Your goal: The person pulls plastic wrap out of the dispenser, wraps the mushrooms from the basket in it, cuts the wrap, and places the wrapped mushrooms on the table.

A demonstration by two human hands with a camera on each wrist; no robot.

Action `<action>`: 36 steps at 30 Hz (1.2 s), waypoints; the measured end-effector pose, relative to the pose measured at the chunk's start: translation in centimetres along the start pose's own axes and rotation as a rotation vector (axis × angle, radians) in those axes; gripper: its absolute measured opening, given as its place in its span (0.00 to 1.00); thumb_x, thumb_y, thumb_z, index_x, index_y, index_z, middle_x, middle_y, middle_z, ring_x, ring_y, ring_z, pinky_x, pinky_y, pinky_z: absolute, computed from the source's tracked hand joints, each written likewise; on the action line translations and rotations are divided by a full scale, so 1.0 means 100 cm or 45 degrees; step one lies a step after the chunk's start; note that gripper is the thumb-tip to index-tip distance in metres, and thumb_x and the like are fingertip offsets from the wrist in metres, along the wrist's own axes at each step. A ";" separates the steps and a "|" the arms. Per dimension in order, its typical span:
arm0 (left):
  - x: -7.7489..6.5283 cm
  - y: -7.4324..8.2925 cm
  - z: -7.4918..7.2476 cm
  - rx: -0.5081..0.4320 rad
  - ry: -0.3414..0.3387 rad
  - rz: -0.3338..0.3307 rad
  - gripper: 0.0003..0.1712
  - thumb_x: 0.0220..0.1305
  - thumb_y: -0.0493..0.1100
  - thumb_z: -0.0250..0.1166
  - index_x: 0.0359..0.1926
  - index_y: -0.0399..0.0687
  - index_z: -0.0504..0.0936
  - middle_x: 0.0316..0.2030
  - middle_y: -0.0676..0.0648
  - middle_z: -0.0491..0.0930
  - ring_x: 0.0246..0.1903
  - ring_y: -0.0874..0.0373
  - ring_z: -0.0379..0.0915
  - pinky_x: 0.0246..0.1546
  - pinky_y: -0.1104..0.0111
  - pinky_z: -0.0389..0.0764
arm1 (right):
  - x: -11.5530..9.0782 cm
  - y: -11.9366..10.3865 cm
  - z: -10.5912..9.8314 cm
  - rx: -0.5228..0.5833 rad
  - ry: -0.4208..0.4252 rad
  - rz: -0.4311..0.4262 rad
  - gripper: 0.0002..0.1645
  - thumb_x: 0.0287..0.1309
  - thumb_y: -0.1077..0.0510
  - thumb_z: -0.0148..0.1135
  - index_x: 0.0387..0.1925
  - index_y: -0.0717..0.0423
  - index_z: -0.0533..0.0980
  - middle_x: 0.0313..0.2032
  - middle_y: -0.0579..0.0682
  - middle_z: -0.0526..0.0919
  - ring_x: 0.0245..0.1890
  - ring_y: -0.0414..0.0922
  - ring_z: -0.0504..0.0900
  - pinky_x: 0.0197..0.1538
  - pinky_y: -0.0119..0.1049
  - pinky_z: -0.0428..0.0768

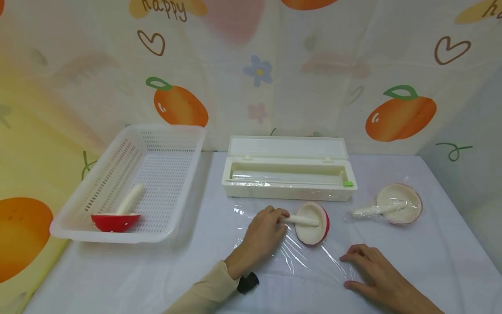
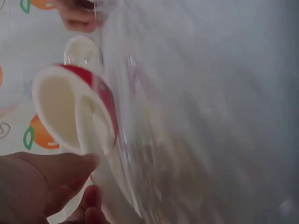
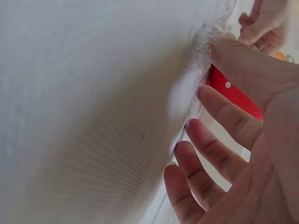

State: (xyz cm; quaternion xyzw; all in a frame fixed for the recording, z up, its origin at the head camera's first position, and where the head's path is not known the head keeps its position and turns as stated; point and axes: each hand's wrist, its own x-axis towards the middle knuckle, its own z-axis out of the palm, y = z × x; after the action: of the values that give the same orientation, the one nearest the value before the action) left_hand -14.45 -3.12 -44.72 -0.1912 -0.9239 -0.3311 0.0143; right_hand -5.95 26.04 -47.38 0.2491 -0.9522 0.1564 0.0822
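A toy mushroom (image 1: 312, 223) with a red cap and pale stem lies on its side on a sheet of clear cling film (image 1: 292, 257) on the table. My left hand (image 1: 262, 235) pinches its stem between thumb and fingers; the cap's hollow, cream underside shows in the left wrist view. At the film's right edge is my right hand (image 1: 370, 272), thumb and fingers apart, fingertips right at the film and tabletop. In the right wrist view its fingers (image 3: 217, 151) are spread and slightly bent, with the red cap (image 3: 233, 91) partly hidden behind them.
Behind the film stands a white cling film box (image 1: 290, 192), lid raised, with a green slider (image 1: 347, 184). A film-wrapped mushroom (image 1: 400, 204) lies at the right. To the left, a white perforated basket (image 1: 164, 226) holds another red-capped mushroom (image 1: 115, 222). A printed curtain (image 1: 290, 104) hangs behind.
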 end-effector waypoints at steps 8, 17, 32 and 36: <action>0.001 -0.014 -0.012 0.024 -0.041 -0.043 0.11 0.64 0.39 0.66 0.47 0.48 0.83 0.29 0.52 0.79 0.27 0.61 0.67 0.30 0.72 0.70 | -0.002 0.002 0.003 0.012 0.076 -0.059 0.30 0.34 0.43 0.81 0.44 0.40 0.81 0.46 0.37 0.76 0.43 0.36 0.72 0.50 0.20 0.68; -0.003 -0.019 -0.019 -0.026 -0.128 -0.027 0.08 0.66 0.40 0.64 0.46 0.49 0.80 0.27 0.55 0.74 0.28 0.62 0.67 0.32 0.72 0.70 | -0.001 0.002 0.004 -0.001 0.057 -0.053 0.30 0.34 0.43 0.81 0.45 0.40 0.81 0.46 0.36 0.75 0.43 0.37 0.72 0.48 0.29 0.73; -0.017 -0.030 -0.028 -0.050 -0.230 0.002 0.17 0.60 0.43 0.71 0.47 0.48 0.75 0.29 0.55 0.74 0.28 0.64 0.67 0.34 0.73 0.71 | -0.001 0.002 0.000 0.002 0.061 -0.045 0.29 0.34 0.39 0.80 0.41 0.38 0.79 0.45 0.37 0.73 0.42 0.34 0.70 0.46 0.25 0.74; -0.027 -0.037 -0.034 -0.051 -0.347 0.003 0.13 0.59 0.45 0.72 0.42 0.51 0.78 0.29 0.57 0.73 0.29 0.66 0.68 0.35 0.73 0.72 | 0.001 0.003 -0.002 0.038 0.076 -0.094 0.23 0.34 0.44 0.82 0.34 0.33 0.77 0.41 0.33 0.71 0.39 0.31 0.69 0.43 0.22 0.70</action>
State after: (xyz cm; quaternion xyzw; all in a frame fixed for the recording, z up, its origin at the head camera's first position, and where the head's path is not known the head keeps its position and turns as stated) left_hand -13.61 -8.76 -44.72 -0.2359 -0.9102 -0.3205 -0.1148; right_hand -6.16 26.32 -47.29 0.2805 -0.9371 0.1747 0.1125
